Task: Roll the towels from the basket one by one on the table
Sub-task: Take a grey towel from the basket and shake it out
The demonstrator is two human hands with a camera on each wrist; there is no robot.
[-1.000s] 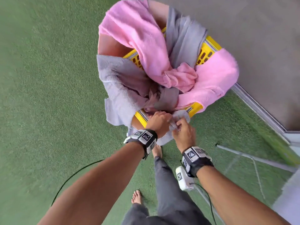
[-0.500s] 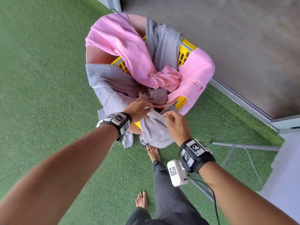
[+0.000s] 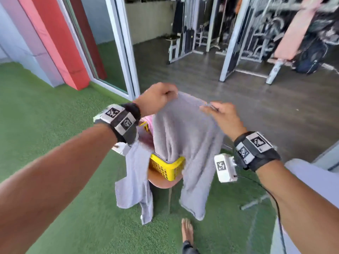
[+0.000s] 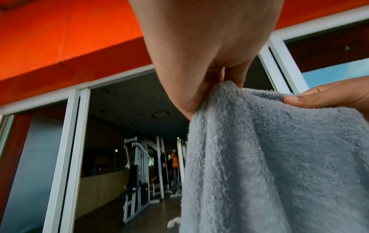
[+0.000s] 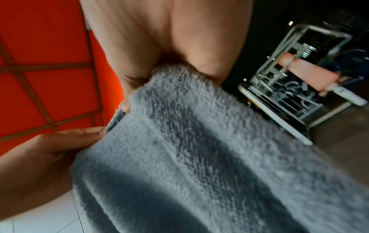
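A grey towel (image 3: 189, 143) hangs in the air in front of me, held by its top edge. My left hand (image 3: 161, 97) grips one end of that edge and my right hand (image 3: 218, 112) pinches the other. The left wrist view shows the grey towel (image 4: 279, 157) bunched in my left hand (image 4: 209, 78); the right wrist view shows the towel (image 5: 199, 141) pinched by my right hand (image 5: 169, 63). Behind the towel stands the yellow basket (image 3: 167, 167), with a second grey towel (image 3: 134, 180) draped over its side and a bit of pink towel (image 3: 146, 120) showing.
The basket sits on a round stool (image 3: 161, 182) on green turf (image 3: 55, 116). A white table edge (image 3: 315, 180) is at the right. A glass door frame (image 3: 122, 48) and gym machines (image 3: 256, 33) on a dark floor lie ahead. My bare foot (image 3: 187, 230) is below.
Both hands have lifted the grey towel up out of the basket and spread apart along its edge. My head has tilted up, so the gym room is in sight.
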